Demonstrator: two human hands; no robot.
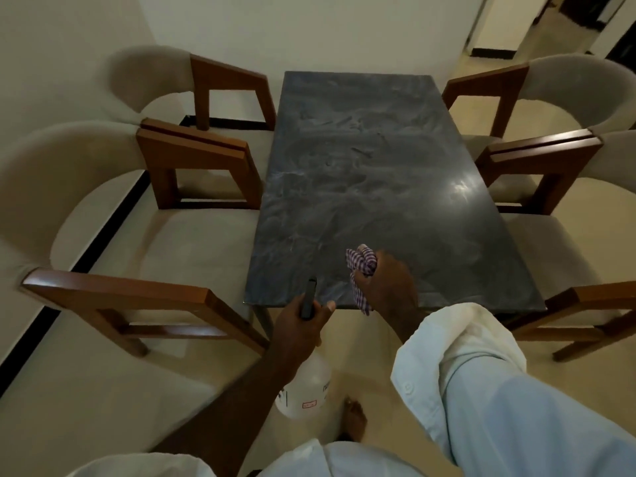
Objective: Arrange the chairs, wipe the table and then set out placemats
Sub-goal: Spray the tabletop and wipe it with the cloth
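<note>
We log the right grip (pixel 385 284) bunched round a checked cloth (pixel 361 261), resting on the dark table (pixel 361 160) near its front edge. The left grip (pixel 299 320) holds a spray bottle (pixel 306 387) by the neck, just off that edge. The chairs (pixel 179 242) stand two per long side, drawn up close.

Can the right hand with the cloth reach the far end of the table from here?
Probably not in one stretch. The right hand, gripping the cloth, is at the near edge of the table; nothing blocks it, but the far end lies a whole tabletop away.
</note>
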